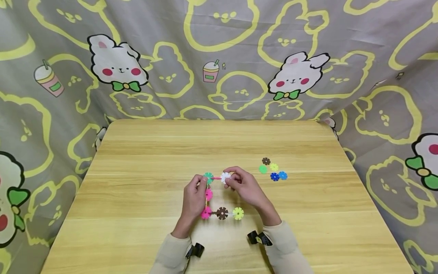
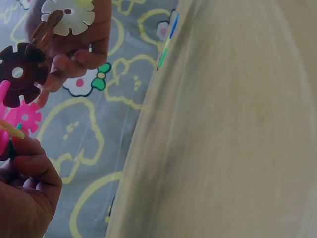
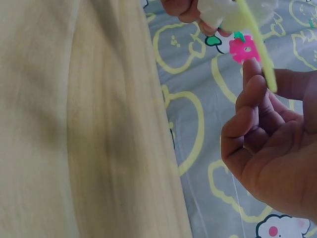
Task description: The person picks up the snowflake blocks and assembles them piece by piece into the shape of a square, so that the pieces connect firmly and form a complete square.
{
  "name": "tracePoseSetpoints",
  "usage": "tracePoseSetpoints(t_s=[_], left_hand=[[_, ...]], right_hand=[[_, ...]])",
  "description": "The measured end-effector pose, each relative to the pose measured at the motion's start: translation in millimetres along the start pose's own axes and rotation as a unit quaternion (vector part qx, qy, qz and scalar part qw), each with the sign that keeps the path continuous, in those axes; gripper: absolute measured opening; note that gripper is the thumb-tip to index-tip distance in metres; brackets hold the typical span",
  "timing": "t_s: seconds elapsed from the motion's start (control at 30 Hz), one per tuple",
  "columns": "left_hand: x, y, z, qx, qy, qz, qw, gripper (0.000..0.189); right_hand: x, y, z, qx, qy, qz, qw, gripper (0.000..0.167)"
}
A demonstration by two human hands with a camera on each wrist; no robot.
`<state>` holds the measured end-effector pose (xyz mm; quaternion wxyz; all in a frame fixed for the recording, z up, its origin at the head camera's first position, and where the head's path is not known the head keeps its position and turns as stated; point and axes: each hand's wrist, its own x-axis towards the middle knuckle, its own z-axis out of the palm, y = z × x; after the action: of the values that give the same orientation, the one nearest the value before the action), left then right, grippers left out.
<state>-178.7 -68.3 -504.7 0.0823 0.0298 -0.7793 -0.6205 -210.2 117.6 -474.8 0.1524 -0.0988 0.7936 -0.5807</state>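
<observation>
A chain of notched plastic discs, slotted edge to edge, is held up in the head view. My left hand [image 1: 195,196] pinches it by the green disc [image 1: 208,176] at its upper left corner. My right hand [image 1: 247,190] pinches a white disc [image 1: 224,177] at the upper end, joined to the green one by a pink disc seen edge-on. Down the left side are a pink disc [image 1: 208,195] and a lower pink disc [image 1: 206,212]. From there the lower row runs right through a brown disc [image 1: 222,213] to a yellow-green disc [image 1: 238,213].
Several loose discs lie on the wooden table [image 1: 143,190] right of the hands: a dark brown disc [image 1: 266,161], a yellow disc [image 1: 274,167], a green disc [image 1: 262,169], a dark blue disc [image 1: 275,176] and a light blue disc [image 1: 283,175]. A patterned curtain [image 1: 164,102] surrounds the table.
</observation>
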Motion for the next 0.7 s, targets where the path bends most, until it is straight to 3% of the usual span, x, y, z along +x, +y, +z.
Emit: tracePoseSetpoints(t_s=[0.5,0.7], left_hand=[[-0.8,-0.6,6.4,0.006,0.007,-0.005,0.9999,0.023],[0.0,-0.1,4.5,0.022,-0.003,-0.026,0.9994,0.024]], right_hand=[[1.2,-4,9,-0.003,0.060,0.022,0.9980,0.023],[2.1,-5,11,0.008,0.053,0.020,0.9984,0.030]])
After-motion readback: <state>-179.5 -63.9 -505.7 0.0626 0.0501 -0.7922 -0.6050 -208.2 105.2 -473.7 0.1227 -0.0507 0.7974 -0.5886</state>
